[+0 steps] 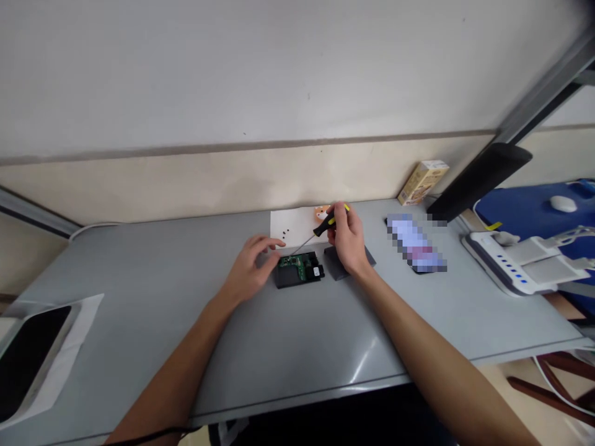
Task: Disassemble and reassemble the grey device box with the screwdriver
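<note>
A small black case with a green circuit board (300, 269) lies open on the grey table (186, 322). My left hand (251, 266) rests beside its left edge, fingers curled against it, steadying it. My right hand (348, 238) grips a black and yellow screwdriver (325, 226), whose thin shaft slants down to the board's upper left corner. A dark grey cover plate (338, 263) lies under my right wrist, just right of the case.
A white paper (295, 226) with a few tiny black screws lies behind the case, an orange figurine (320, 214) at its corner. A blurred phone (416, 243), a small carton (422, 181), a white device (520, 263) at right. A black-screened device (28, 353) at left.
</note>
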The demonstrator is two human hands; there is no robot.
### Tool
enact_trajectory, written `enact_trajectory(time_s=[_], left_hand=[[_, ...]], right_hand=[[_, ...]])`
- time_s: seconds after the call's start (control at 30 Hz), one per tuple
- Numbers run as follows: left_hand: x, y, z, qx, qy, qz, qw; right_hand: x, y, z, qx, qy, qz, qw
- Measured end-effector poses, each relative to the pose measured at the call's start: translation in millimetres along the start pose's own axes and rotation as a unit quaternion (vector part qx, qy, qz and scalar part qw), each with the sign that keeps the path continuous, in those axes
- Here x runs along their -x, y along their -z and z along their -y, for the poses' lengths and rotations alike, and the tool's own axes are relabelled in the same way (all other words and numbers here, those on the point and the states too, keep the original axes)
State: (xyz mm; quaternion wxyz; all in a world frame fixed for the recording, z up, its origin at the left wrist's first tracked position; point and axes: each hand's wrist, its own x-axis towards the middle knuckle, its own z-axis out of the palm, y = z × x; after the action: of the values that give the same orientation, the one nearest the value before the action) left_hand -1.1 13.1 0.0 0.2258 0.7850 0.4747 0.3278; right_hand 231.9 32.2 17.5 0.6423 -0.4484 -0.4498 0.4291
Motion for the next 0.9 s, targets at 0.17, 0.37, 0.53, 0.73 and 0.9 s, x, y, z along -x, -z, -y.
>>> enact_trajectory(time_s=[0.17,0.37,0.53,0.73,0.9], left_hand=[[-1.3,4.5,10.4,-0.086,-0.012,0.029,0.996],[-0.5,2.6,14.5,-0.097,-0.015,0.062,0.993],[1.0,1.2,16.1,-0.078,-0.018,0.076,0.994],[2.2,-0.9,13.5,-0.071,-0.018,0.083,0.994],[2.5,-4.7,8.8,-0.079,-0.033,0.071,0.994]], right_hand=[[4.2,-1.7,-4.6,0.054,0.049,0.037,0.997],[6.6,-3.0,-7.9,0.076,0.066,0.065,0.993],[7.5,-3.6,-8.2,0.085,0.071,0.079,0.991],[10.4,-4.0,-7.3,0.094,0.077,0.081,0.989],[16.0,-8.3,0.9,0.113,0.094,0.097,0.984]])
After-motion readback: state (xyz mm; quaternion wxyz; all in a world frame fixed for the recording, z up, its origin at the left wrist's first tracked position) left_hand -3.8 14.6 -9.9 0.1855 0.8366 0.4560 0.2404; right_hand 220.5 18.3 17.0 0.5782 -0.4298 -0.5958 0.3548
